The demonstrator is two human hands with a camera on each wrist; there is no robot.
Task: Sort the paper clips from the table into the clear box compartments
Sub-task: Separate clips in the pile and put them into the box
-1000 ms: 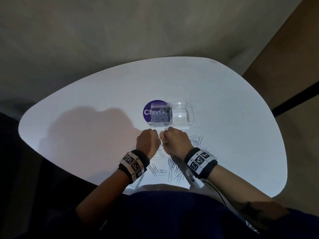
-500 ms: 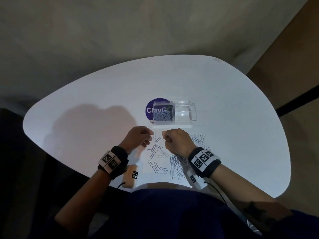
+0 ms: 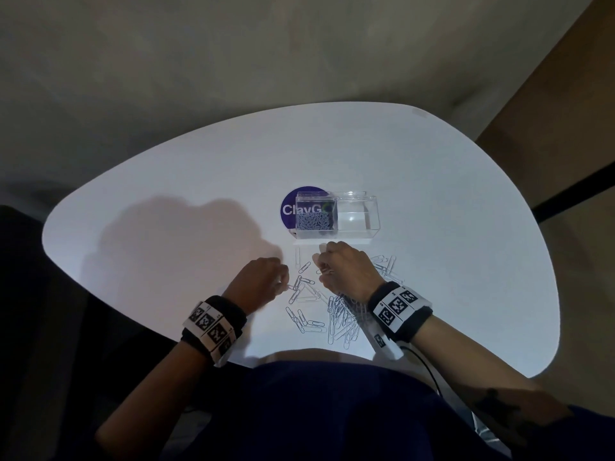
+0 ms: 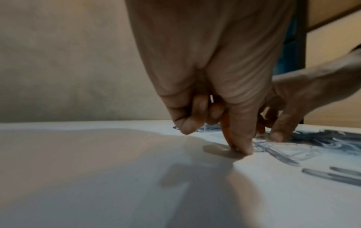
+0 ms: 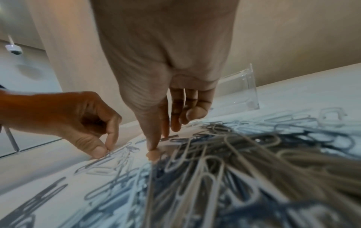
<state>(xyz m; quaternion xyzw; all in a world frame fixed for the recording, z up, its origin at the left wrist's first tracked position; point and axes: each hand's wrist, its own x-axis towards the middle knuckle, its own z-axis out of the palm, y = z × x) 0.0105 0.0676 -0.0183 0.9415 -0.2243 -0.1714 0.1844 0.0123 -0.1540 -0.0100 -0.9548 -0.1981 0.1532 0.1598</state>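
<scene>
Loose silver paper clips point(image 3: 342, 317) lie scattered and heaped on the white table point(image 3: 159, 181) close to my body. The clear box point(image 3: 356, 216) stands just beyond them; its left compartment point(image 3: 312, 222) holds several clips and nothing shows in its right one. My left hand point(image 3: 283, 285) is down on the table, thumb and index pinching the end of one paper clip point(image 3: 294, 287). Its fingertips point(image 4: 241, 148) press the surface. My right hand point(image 3: 322, 271) hovers by the box's front with curled fingers and pinches a small clip. Its thumb tip point(image 5: 152, 147) touches the table beside the pile point(image 5: 215, 169).
A purple round sticker point(image 3: 299, 207) lies partly under the box's left end. The table's near edge point(image 3: 253, 357) curves right in front of my lap. A dark strip point(image 3: 572, 191) runs along the wall to the right. My shadow falls on the left of the table.
The two hands were together in front of the box; the left hand has drawn away, back towards me and down onto a clip on the table. The right hand has stayed nearly in place.
</scene>
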